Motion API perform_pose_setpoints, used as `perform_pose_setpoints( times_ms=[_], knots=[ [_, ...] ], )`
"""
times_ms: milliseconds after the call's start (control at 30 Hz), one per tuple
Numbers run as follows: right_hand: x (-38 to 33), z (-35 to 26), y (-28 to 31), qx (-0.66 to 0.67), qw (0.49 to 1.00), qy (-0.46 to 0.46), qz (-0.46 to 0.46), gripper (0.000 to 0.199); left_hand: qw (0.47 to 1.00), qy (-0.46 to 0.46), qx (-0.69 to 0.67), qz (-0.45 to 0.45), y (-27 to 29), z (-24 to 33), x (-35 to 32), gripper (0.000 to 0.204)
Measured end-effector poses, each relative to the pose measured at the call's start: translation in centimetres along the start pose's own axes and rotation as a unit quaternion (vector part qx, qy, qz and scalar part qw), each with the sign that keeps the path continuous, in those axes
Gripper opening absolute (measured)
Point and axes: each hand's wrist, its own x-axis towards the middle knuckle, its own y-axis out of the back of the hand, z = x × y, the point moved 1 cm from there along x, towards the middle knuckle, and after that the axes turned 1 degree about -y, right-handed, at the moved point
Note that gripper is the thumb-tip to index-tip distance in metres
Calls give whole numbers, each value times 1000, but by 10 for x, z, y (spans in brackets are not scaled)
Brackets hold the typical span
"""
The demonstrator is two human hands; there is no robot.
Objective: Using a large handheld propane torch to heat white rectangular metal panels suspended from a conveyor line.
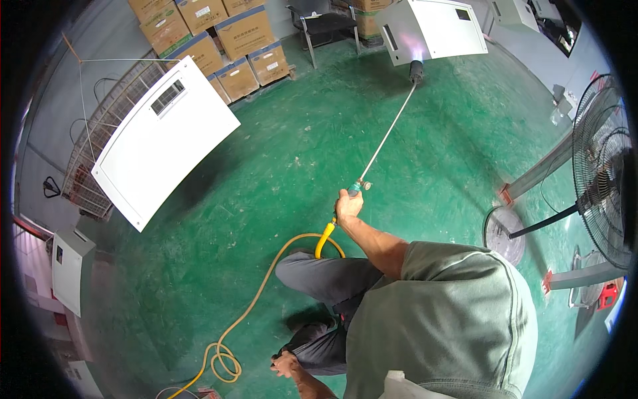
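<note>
Our right hand (348, 205) has its fingers wrapped around the torch (385, 136) handle, its flame tip at the white cabinet (435, 30). Our left hand (286, 364) rests open on the knee, holding nothing.

Long gas torch (385, 138): thin straight metal lance, dark burner head at far end, teal valve at the grip. It runs diagonally up and right from the right hand (348, 205), which is closed around the handle. Pale flame at the burner head plays on the underside of a white metal cabinet (435, 30). Yellow hose (266, 292) leaves the handle, curves down-left over the green floor (279, 159) and ends in a loose coil near the lower edge.
</note>
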Motion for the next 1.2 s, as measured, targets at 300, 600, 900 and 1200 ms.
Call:
perform_pose_setpoints(
  times_ms=[300,600,900,1200],
  knots=[
    [44,-67,0,-83,996,-15,-8,26,1000,-5,-16,5,-12,-3,-6,64],
    [109,-109,-29,-130,991,9,-16,25,997,11,-58,46,-12,-11,-4,64],
    [141,-103,-33,-94,987,-105,-75,28,999,-30,-10,29,-4,-18,-5,62],
    [138,-95,-16,-65,989,-114,-63,23,999,-6,-14,49,-4,-18,-11,56]
  ],
)
